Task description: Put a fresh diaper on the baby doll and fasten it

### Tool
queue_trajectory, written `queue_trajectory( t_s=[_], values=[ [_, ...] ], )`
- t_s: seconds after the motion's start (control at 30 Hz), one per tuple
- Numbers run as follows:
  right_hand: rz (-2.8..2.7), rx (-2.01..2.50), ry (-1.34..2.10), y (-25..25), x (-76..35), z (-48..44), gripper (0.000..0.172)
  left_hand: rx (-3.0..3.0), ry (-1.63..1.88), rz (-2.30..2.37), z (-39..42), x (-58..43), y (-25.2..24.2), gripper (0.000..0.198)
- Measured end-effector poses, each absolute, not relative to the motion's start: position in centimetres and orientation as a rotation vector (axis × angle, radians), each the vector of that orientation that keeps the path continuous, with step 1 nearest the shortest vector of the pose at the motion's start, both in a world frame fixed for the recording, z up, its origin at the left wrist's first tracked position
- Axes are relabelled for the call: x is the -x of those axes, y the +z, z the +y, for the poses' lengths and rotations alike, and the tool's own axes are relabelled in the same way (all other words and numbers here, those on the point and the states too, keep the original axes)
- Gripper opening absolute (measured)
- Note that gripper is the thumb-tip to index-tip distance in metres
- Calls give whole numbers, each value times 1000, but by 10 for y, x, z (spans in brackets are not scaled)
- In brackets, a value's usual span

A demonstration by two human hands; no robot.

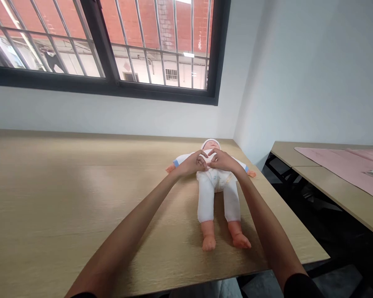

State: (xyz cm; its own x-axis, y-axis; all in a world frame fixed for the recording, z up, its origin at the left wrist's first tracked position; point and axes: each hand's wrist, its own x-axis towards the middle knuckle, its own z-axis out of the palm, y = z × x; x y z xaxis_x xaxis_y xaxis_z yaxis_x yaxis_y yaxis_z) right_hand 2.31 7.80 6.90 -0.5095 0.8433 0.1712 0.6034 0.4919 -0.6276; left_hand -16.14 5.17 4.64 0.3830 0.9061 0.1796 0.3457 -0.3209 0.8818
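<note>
A baby doll (204,198) lies on its back on the wooden table, head away from me and bare feet toward me. It wears a white cap (202,144), a white shirt (184,158) with blue cuffs and a white diaper (216,179). Its legs are white down to the shins. My left hand (193,162) and my right hand (223,160) meet over its chest, almost touching. The fingers of both are curled in a pinch at the front of the shirt. Exactly how much cloth they grip is hidden by the fingers.
The light wooden table (65,198) stretches far to the left; its right edge is close to the doll. Across a gap, a second table (317,174) carries a pink mat (345,163). A barred window (161,45) is in the wall behind.
</note>
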Motion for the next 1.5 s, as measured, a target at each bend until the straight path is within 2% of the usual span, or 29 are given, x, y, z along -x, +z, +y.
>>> queue_trajectory(
  t_s=[0.23, 0.57, 0.83, 1.13, 1.2, 1.3, 1.37, 1.5],
  values=[
    [-2301, 1094, 652, 65, -29, 84, 30, -1964, 878, 1190, 66, 169, 36, 41],
    [-2329, 1271, 768, 73, -29, 80, 28, -1953, 817, 1213, 65, 172, 38, 43],
    [-2260, 1410, 644, 71, -22, 75, 34, -1917, 791, 1309, 59, 168, 45, 44],
    [-2178, 1375, 439, 69, -25, 77, 37, -1985, 1051, 1404, 61, 166, 41, 31],
    [-2140, 1296, 422, 76, -36, 78, 34, -2017, 1038, 1387, 60, 166, 43, 28],
    [-2051, 1210, 410, 80, -57, 82, 17, -2046, 1004, 1345, 60, 167, 45, 28],
    [-2036, 1189, 383, 69, -71, 88, 9, -2045, 987, 1336, 61, 168, 44, 27],
    [-2005, 1115, 521, 21, -90, 102, 15, -1989, 976, 1347, 65, 166, 39, 30]
  ],
)
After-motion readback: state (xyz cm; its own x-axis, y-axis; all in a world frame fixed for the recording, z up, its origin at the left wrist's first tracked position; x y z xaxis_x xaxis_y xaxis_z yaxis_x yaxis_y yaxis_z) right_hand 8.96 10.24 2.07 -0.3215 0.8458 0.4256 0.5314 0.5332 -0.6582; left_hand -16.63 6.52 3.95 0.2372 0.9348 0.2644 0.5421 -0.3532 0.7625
